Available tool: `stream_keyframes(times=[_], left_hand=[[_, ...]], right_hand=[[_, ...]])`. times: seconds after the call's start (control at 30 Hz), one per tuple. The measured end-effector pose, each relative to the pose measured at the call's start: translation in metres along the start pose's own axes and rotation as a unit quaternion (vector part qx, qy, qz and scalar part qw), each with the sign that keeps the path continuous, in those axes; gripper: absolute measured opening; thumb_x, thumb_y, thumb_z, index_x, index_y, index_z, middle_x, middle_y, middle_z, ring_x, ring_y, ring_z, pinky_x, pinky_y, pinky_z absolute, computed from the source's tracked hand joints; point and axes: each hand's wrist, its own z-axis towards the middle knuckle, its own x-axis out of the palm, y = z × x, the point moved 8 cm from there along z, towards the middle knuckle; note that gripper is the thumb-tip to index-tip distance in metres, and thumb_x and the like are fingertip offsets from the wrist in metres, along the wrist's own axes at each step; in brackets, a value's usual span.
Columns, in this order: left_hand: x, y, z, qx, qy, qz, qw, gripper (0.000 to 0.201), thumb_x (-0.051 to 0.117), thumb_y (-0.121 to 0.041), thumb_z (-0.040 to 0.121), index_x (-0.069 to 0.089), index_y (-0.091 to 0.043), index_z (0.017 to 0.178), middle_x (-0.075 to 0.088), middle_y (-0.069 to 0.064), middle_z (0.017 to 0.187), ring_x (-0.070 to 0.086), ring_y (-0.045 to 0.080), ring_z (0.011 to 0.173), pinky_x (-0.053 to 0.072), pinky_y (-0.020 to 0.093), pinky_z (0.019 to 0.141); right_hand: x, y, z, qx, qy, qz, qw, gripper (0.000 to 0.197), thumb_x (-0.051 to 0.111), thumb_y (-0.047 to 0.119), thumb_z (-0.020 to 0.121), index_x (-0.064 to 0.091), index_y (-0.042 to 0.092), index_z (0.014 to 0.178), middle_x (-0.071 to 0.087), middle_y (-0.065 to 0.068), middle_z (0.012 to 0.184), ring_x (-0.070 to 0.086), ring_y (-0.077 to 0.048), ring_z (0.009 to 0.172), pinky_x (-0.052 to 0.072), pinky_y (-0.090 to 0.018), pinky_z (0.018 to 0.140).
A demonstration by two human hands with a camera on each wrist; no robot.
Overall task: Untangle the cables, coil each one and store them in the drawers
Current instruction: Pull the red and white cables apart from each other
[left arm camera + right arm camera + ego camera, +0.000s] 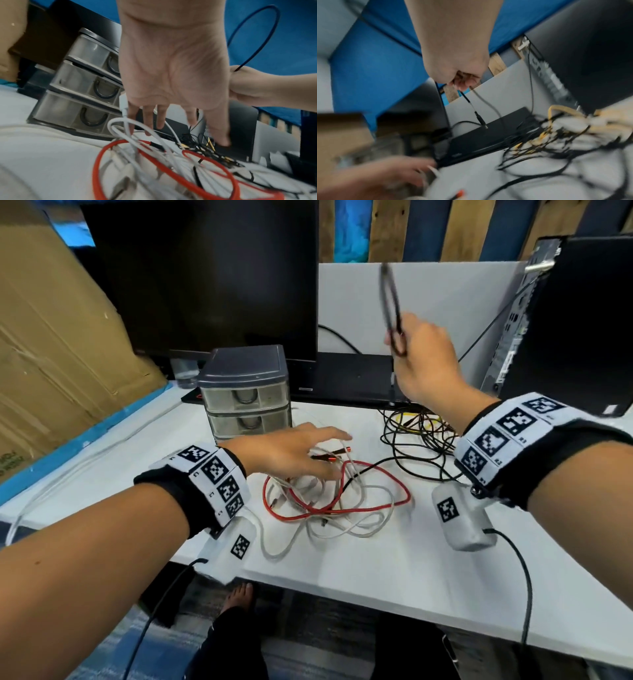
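My right hand [416, 350] is raised above the desk and grips a coiled black cable [390, 299]; its loop stands up from my fist [254, 35], and its plug end [481, 119] dangles below. My left hand [301, 453] hovers, fingers spread and straight, just over a tangle of white cables [342, 508] and a red cable [387, 481] on the white desk [394, 570]. The palm [171, 67] holds nothing. A second tangle of black and yellow cables [418, 433] lies to the right. The grey drawer unit [246, 392] stands behind, its drawers closed.
A black monitor [205, 275] and its base [346, 381] stand behind the drawers. A black computer tower [575, 320] is at the right, cardboard [58, 344] at the left. The desk's front edge runs near my feet [236, 597].
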Motion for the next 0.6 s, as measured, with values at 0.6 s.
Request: stream_keyframes(times=[0.6], left_hand=[[0.022,0.025,0.016,-0.041,0.083,0.07,0.993,0.076,0.08,-0.063,0.076,0.044,-0.058,0.143,0.042,-0.019,0.153,0.04,0.011,0.139,0.033,0.036,0.118]], right_hand=[[0.113,-0.06,-0.065,-0.081,0.439,-0.17,0.878,0.035,0.058,0.017,0.093,0.053,0.047,0.077,0.047,-0.001,0.089,0.057,-0.031,0.079,0.051,-0.042,0.073]])
